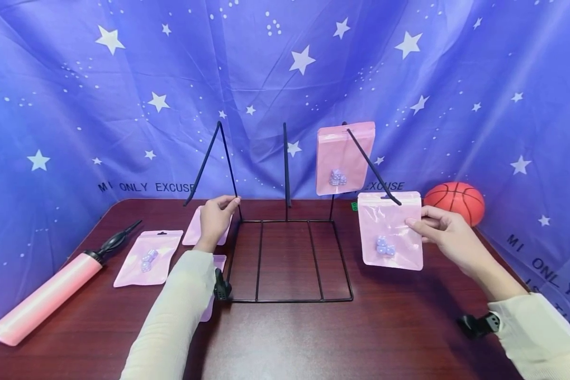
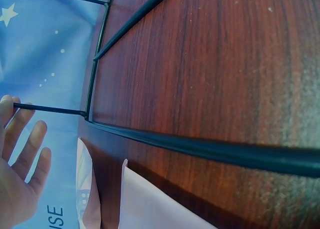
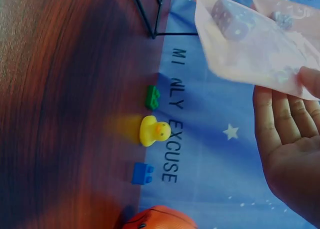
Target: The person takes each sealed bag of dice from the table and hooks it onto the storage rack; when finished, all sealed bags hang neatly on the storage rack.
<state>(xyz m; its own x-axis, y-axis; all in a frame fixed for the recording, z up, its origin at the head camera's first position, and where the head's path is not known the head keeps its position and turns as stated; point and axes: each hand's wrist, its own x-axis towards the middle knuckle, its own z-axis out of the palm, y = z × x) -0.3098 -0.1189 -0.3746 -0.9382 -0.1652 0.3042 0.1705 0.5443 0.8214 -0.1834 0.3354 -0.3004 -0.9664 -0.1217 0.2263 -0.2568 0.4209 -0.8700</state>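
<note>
My right hand (image 1: 448,237) pinches the right edge of a pink zip pouch (image 1: 410,248) with small lilac dice inside. The pouch's top slot is at the front tip of the right prong (image 1: 372,168) of a black wire rack (image 1: 290,301); whether the tip passes through is unclear. Farther back on that prong hangs another pink pouch (image 1: 344,153) of dice. My left hand (image 1: 215,219) pinches the rack's left upright (image 2: 50,109) between thumb and index finger, other fingers spread. The left and middle prongs (image 1: 286,163) carry nothing.
Left of the rack lie a pink pouch with dice (image 1: 147,258), partly hidden pouches (image 1: 192,229) and a pink hand pump (image 1: 52,295). A small basketball (image 1: 456,200) stands back right, near a green block (image 3: 152,97), yellow duck (image 3: 152,131) and blue block (image 3: 142,173).
</note>
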